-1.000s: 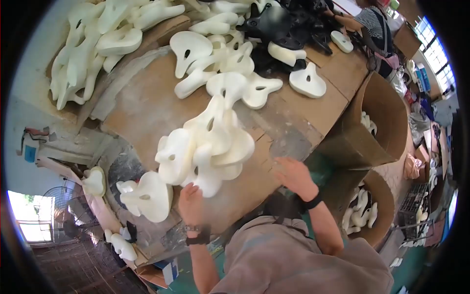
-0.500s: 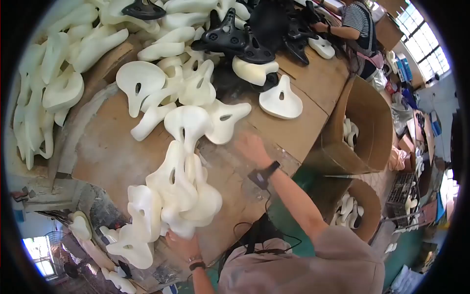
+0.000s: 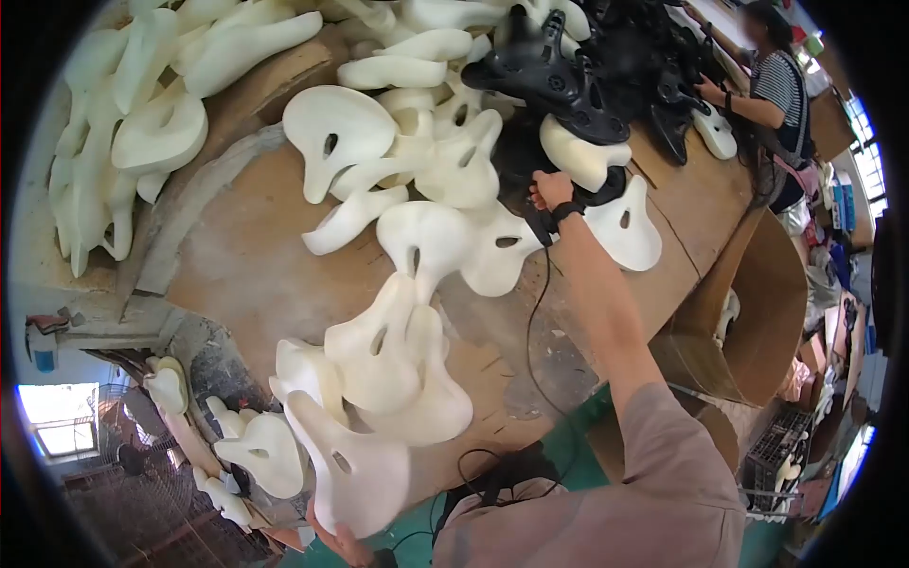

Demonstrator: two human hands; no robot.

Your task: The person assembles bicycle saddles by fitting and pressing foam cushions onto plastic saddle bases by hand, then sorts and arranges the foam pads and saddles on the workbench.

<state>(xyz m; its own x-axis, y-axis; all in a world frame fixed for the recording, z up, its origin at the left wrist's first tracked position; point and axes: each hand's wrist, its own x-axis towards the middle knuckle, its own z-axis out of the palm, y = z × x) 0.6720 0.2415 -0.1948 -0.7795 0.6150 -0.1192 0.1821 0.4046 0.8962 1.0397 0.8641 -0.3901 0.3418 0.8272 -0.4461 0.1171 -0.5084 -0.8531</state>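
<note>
At the bottom edge, my left hand (image 3: 339,538) grips the wide end of a cream foam bicycle saddle pad (image 3: 352,466); part of the hand is hidden under it. This pad lies against a cluster of similar saddle pads (image 3: 381,346) on the cardboard-covered bench. Farther off, my right hand (image 3: 551,192) is closed, its fingers curled, next to the black saddle shells; what it holds, if anything, I cannot make out. Just right of that wrist lies another cream pad (image 3: 627,227). A cream pad (image 3: 582,156) rests just beyond the right hand.
Black saddle shells (image 3: 554,80) are heaped at the back. Piled cream pads (image 3: 161,133) fill the left side. A cardboard box (image 3: 757,312) stands right of the bench. Another person (image 3: 776,95) works at the far right. A cable (image 3: 535,350) runs from my right wrist.
My right hand has moved forward to the black shells, its fingers now curled. My left hand has drawn a saddle pad toward me, off the cluster. The camera view has shifted.
</note>
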